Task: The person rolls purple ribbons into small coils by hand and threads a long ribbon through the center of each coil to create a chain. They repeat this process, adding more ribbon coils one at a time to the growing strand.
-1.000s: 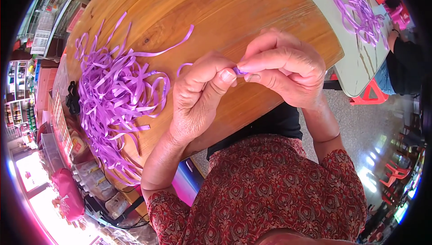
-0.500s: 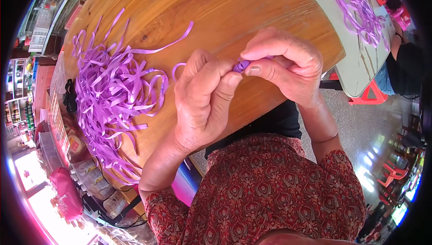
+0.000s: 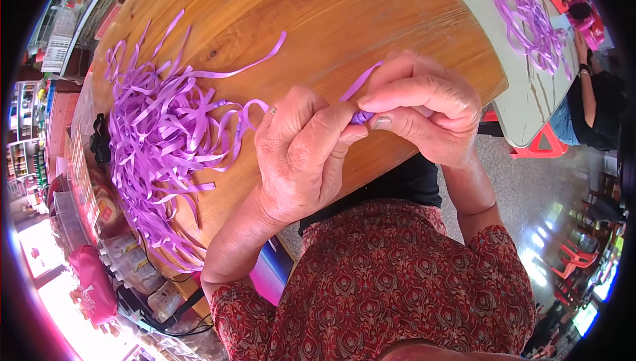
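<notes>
Over the near edge of the wooden table [image 3: 318,23], my two hands meet at a small coiled knot [image 3: 362,118] in a purple ribbon. My left hand [image 3: 301,152] is closed, thumb and fingers pinching the ribbon on the knot's left. On the other side, my right hand [image 3: 427,112] pinches it between thumb and forefinger. A loose ribbon end [image 3: 361,81] sticks up behind the knot, while another stretch curls out beyond my left hand toward the heap. That big tangled heap of purple ribbons [image 3: 165,122] lies at the table's left, some with similar knots.
A pale table [image 3: 530,109] stands at the right with more purple ribbon [image 3: 527,26] on it. Another person's arm [image 3: 586,89] reaches over there, above a red stool [image 3: 540,146]. Shelves [image 3: 66,36] and a pink bag [image 3: 93,285] line the left.
Both hands have lowered slightly, and my right hand has shifted a little to the right. A ribbon end now shows upright behind the knot. The other person's arm at the right has moved.
</notes>
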Tool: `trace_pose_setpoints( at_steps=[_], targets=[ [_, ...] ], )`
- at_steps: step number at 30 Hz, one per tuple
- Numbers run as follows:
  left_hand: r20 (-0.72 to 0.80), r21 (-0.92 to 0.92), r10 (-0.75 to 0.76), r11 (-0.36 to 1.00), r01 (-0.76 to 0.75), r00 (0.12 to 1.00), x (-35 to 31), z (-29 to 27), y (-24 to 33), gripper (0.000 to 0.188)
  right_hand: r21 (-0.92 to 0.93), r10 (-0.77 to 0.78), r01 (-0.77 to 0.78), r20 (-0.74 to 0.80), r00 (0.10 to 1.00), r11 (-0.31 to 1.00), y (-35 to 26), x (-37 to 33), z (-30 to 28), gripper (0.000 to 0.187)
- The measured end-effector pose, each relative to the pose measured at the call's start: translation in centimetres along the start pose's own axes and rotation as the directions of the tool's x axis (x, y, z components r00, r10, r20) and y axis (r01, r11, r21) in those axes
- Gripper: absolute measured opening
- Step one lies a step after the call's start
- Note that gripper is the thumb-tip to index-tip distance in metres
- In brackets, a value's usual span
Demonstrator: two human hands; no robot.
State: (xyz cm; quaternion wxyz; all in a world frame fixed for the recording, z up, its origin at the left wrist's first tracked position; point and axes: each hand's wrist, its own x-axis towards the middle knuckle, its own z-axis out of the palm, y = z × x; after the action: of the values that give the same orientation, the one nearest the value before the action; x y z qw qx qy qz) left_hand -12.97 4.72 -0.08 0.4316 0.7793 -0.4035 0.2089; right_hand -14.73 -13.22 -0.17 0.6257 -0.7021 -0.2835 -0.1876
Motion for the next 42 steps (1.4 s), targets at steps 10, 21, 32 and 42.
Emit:
trace_pose_setpoints(
  at_steps=[10, 21, 32, 42],
  targets=[
    [0.076, 0.005, 0.034, 0.999, -0.034, 0.997, 0.4, -1.0, 0.0, 0.017, -0.035, -0.022, 0.023, 0.025, 0.999, 0.999, -0.3, -0.2, -0.2, 0.017],
    [0.231, -0.152, -0.006, 0.987, 0.042, 0.973, 0.6, -1.3, 0.2, 0.014, -0.161, -0.052, 0.067, 0.091, 0.994, 0.985, -1.1, 0.0, -0.6, 0.016],
    [0.174, -0.280, -0.036, 0.956, 0.084, 0.984, 0.5, -0.9, -0.2, 0.011, 0.038, 0.004, -0.005, 0.033, 0.999, 0.999, 0.0, -0.3, 0.0, 0.019],
    [0.175, -0.291, -0.020, 0.954, 0.071, 0.984, 0.3, -0.8, -0.6, 0.011, 0.125, 0.011, -0.012, 0.009, 1.000, 0.992, 0.7, -0.8, -0.2, 0.018]
  ],
)
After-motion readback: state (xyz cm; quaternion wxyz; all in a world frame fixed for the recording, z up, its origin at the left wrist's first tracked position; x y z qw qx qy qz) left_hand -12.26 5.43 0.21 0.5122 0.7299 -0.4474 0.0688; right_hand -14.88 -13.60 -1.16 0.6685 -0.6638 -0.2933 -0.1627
